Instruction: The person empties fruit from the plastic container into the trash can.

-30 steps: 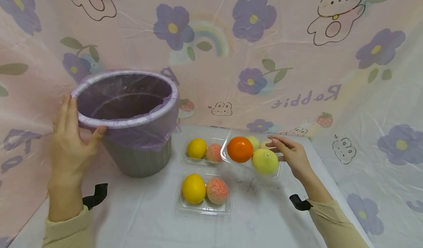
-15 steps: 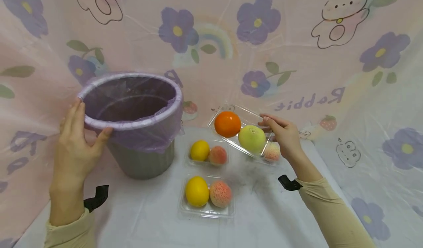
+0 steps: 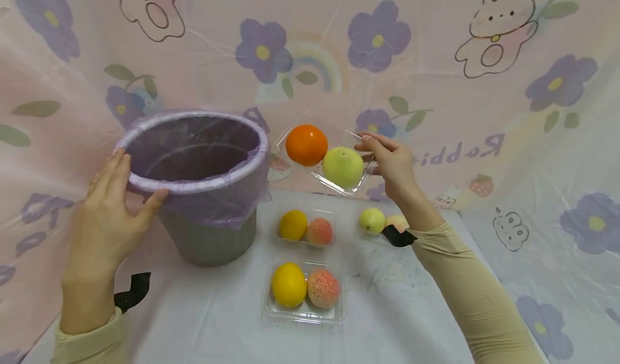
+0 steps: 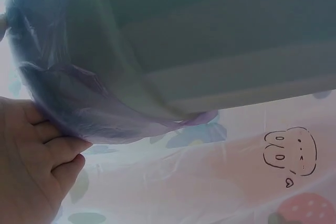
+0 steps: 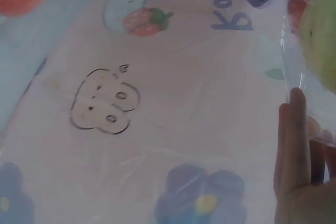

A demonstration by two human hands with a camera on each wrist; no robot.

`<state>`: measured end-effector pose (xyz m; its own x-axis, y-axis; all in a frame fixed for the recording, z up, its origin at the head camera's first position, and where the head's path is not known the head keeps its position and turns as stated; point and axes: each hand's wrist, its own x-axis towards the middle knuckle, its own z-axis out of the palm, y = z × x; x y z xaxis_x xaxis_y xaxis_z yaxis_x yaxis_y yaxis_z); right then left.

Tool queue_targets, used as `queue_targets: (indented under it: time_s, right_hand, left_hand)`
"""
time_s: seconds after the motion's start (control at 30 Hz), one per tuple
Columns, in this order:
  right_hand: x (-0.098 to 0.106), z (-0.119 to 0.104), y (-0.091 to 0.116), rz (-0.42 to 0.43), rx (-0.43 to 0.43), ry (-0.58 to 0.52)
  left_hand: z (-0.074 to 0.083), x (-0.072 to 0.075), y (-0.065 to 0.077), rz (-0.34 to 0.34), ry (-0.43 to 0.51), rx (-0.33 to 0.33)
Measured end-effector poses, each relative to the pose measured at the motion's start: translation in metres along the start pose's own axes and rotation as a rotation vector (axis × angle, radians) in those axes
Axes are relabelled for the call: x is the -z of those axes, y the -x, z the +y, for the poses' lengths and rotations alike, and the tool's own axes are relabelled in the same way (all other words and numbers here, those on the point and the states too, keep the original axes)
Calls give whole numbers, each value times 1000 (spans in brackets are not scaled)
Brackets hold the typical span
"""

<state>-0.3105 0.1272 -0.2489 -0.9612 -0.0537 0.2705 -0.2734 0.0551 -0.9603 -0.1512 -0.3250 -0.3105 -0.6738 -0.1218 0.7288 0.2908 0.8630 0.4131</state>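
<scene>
In the head view, my right hand [image 3: 392, 165] pinches the right edge of a clear plastic tray [image 3: 334, 187], held tilted above the table. The tray carries a glossy orange fruit [image 3: 307, 145] and a pale yellow-green fruit [image 3: 343, 167]. At the left, my left hand [image 3: 104, 213] rests against the rim of a grey trash bin [image 3: 210, 240], fingers fairly straight on the outside and thumb at the near rim. A thin purple bag [image 3: 208, 205] lines the bin and folds over its rim. The left wrist view shows those fingers [image 4: 58, 150] touching the bag.
Two clear trays, the front one [image 3: 304, 315] and the back one [image 3: 306, 242], each hold a yellow fruit and a peach. Behind my right wrist lie a yellow-green fruit [image 3: 372, 221] and a pale peach [image 3: 397, 223]. A printed curtain [image 3: 310, 41] hangs behind the white table [image 3: 213, 321].
My right hand has lifted the tray with the orange and yellow-green fruits and moved it left toward the bin, uncovering fruit behind. My left hand has stayed on the bin rim.
</scene>
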Motion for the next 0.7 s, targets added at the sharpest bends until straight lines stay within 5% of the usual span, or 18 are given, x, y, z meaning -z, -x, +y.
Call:
queue_targets:
  time_s: [0.27, 0.7]
  right_hand:
    - [-39, -23, -19, -18, 64, -103]
    - [-97, -43, -34, -57, 75, -153]
  left_hand:
    - [1, 7, -1, -82, -50, 30]
    - [2, 9, -2, -118, -63, 36]
